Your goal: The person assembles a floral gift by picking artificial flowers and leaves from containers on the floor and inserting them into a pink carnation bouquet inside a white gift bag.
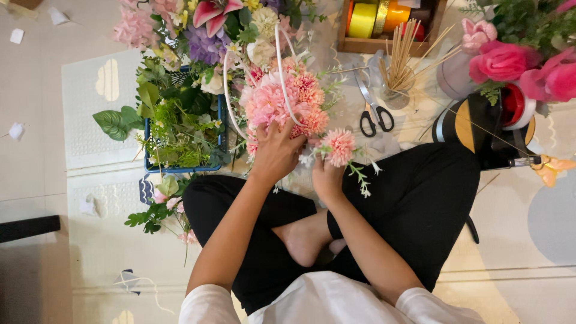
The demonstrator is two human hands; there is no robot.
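I sit cross-legged on the floor. My left hand [277, 150] grips the base of a bunch of pink carnation-like flowers [279, 99] set in a basket with thin white looped handles [282, 72]. My right hand [327, 174] holds the stem of a single pink flower [340, 146] with a small green sprig [362, 177], just right of the bunch. The two hands are close together above my knees.
A blue crate [180, 169] of green foliage stands to the left, with mixed flowers [210, 24] behind. Black-handled scissors [373, 111], a glass of wooden sticks [399, 66], a wooden box of ribbon rolls [384, 21], a tape dispenser [486, 129] and large pink roses [516, 60] lie to the right.
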